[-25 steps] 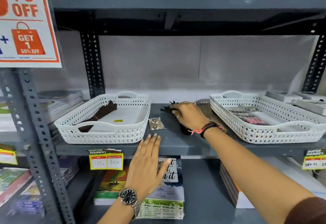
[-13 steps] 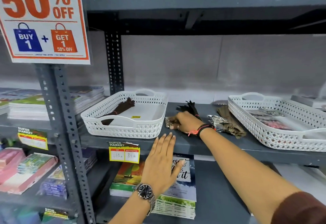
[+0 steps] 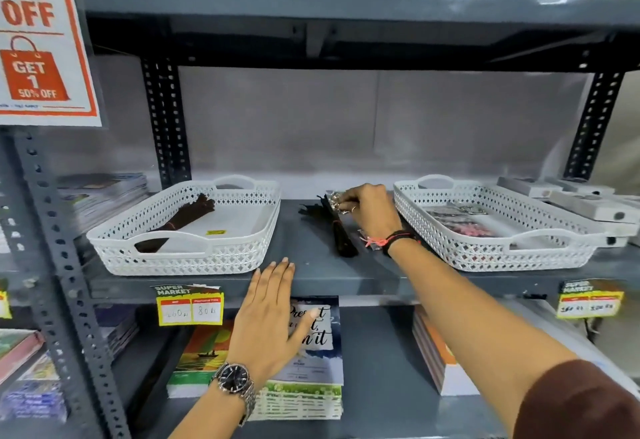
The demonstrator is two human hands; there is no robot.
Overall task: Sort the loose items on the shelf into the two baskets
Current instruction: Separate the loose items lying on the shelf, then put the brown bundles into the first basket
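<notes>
The right hand (image 3: pixel 369 208) has carried the small shiny packet (image 3: pixel 335 201) from near the shelf (image 3: pixel 311 265) front toward its back edge, fingers pinched on it, close to the right basket (image 3: pixel 485 258), likely its destination. The left hand (image 3: pixel 268 314), fingers together and flat, stays at the front edge. A black bundle (image 3: pixel 341 234) remains loose between that basket and the left basket (image 3: pixel 194 262).

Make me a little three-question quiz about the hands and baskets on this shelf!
1. True or false: the left basket is empty.
2. What is the right hand pinching? A) a book B) a small shiny packet C) a price tag
3. Where do the left hand fingertips rest?

Key:
1. False; a brown bundle lies inside.
2. B
3. On the front edge of the shelf.
</notes>
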